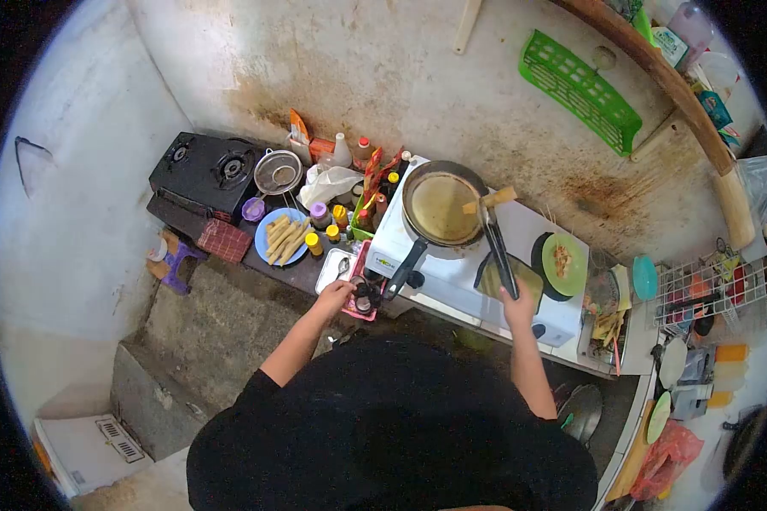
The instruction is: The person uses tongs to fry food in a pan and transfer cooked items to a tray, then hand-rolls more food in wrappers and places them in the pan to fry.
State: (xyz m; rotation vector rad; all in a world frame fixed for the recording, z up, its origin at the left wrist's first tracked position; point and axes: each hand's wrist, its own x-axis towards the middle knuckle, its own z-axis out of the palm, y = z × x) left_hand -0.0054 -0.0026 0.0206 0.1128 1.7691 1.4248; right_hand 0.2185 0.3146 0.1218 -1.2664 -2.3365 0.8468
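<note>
My right hand point(518, 307) is closed round the handles of dark tongs point(498, 251). At their tip, a pale rolled snack point(496, 198) is gripped over the right rim of the frying pan point(441, 204), which holds shallow oil. My left hand point(337, 295) is closed at the lower edge of a small white tray point(333, 271); what its fingers hold, if anything, I cannot make out. A metal spoon point(343, 266) lies in that tray, just above the hand. Further left, a blue plate point(267, 228) bears several more rolls point(287, 238).
The pan's handle point(405, 268) juts toward me over the white stove point(392, 230). Right of it are a dark-edged tray point(520, 281) and a green plate point(575, 266) with food. Seasoning bottles point(320, 215), a strainer point(277, 172) and a black stove point(204, 170) stand left.
</note>
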